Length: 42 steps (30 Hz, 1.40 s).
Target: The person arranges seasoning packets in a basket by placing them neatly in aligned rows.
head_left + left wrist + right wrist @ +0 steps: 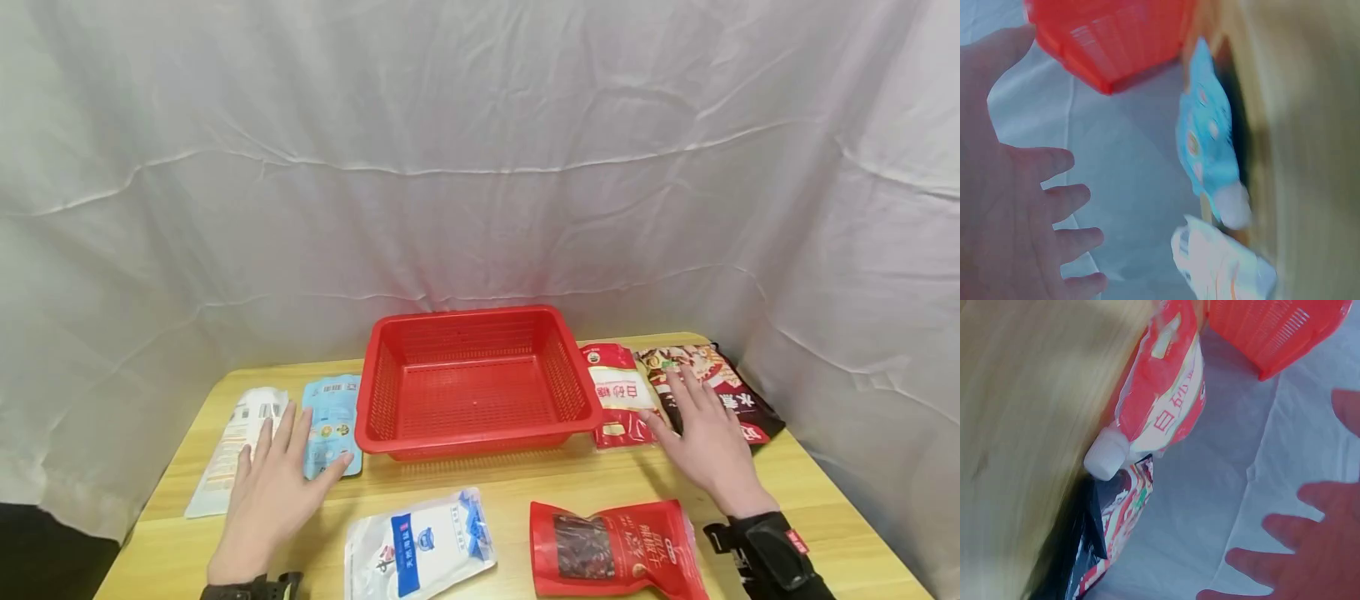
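My left hand (270,496) hovers with fingers spread and holds nothing, nearest to a white pouch (238,437) and a light-blue pouch (328,429) at the table's left. In the left wrist view, the blue pouch (1209,131) shows a white cap, and the hand's fingers are apart from it. On the other side, my right hand (708,446) is spread too, palm down and grasping nothing. It overlaps a dark food bag (753,408) in the head view, beside a red-and-white sugar bag (618,392). A white cap shows on the sugar bag (1166,406) in the right wrist view.
A red plastic basket (472,392) with nothing in it stands at the back middle of the wooden table. In front lie a white-and-blue bag (442,542) and a red bag (622,550) with a see-through window. Grey cloth (480,233) hangs around the table.
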Each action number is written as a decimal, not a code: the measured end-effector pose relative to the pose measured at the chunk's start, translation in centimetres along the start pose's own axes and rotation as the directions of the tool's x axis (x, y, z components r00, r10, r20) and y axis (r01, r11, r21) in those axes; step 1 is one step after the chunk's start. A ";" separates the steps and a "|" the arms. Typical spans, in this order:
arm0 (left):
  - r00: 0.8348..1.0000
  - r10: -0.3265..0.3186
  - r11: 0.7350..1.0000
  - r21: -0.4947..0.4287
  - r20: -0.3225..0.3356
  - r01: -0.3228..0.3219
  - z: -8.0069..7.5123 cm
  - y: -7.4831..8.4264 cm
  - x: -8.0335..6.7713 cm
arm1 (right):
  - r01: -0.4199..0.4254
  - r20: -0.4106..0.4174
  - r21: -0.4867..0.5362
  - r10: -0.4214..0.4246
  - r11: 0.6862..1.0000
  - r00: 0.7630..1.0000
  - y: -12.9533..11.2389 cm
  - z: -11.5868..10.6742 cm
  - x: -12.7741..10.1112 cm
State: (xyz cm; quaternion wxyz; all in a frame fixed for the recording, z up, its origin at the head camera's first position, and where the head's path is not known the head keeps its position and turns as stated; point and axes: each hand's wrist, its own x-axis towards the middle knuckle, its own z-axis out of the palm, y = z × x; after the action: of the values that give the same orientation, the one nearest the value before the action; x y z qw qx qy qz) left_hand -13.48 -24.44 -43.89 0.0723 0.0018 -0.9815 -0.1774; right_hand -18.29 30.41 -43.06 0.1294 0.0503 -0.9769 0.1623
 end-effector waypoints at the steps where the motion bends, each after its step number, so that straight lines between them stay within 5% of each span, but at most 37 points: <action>1: 1.000 -0.003 1.000 -0.022 0.008 0.003 -0.1 0.2 0.2 | 0.008 -0.027 0.012 -0.007 1.000 1.000 0.0 -0.1 0.1; 7: 0.998 -0.045 0.977 -0.206 0.051 0.055 -1.1 2.2 1.4 | -0.017 -0.115 0.106 0.030 0.994 0.993 0.2 -0.6 0.6; 13: 0.992 -0.130 0.910 -0.397 0.006 0.121 -1.0 4.2 2.3 | -0.057 -0.194 0.162 0.089 0.985 0.977 1.7 -0.8 1.3; 23: 0.983 -0.184 0.872 -0.460 0.007 0.166 -0.4 5.8 3.9 | -0.120 -0.241 0.160 0.157 0.980 0.958 6.1 -1.7 2.4; 42: 0.981 -0.173 0.835 -0.516 0.085 0.192 -0.2 5.9 4.7 | -0.242 0.044 0.048 0.240 0.969 0.970 14.7 -1.5 5.7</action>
State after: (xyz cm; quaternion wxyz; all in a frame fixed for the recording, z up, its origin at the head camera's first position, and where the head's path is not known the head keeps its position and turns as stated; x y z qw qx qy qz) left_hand -17.98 -19.07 -41.00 0.0358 0.0724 -0.8930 -0.4427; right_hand -25.43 44.43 -44.60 0.0888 -0.0623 -0.9734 0.2016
